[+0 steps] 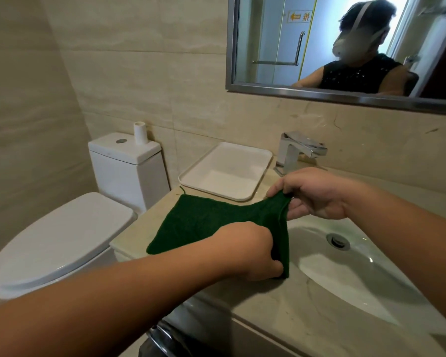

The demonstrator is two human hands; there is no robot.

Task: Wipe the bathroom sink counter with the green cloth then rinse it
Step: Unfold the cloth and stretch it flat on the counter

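Green cloth [211, 222], dark and knitted-looking, spread partly flat over the left end of the beige stone counter [139, 233], near edge lifted and stretched between two hands beside the basin. Left hand [250, 251] closed, fingers curled and pinching the near corner of the fabric, that corner hanging just over the rim of the sink [350, 266]. Right hand [314, 194] raised a little farther back, thumb and fingertips pinching the far corner, remaining fingers loosely folded beneath. Far left corner of the fabric lying on the stone, with a loose thread trailing off toward the tray. White rectangular tray [227, 171] resting on the counter just behind the fabric, close to the wall, apart from the cloth. Chrome faucet [299, 150], square-bodied, standing to the right of the tray, spout reaching toward the basin. White oval basin sunk into the stone, metal drain [337, 240] near its middle, looking dry, though hard to tell. White toilet [62, 238] left of the counter, lid down, tank [126, 161] against the tiled wall, small white tube [140, 133] upright on the tank lid. Framed mirror [345, 47] above the faucet, reflecting a person in a dark sleeveless top and a glass door with a metal handle behind.
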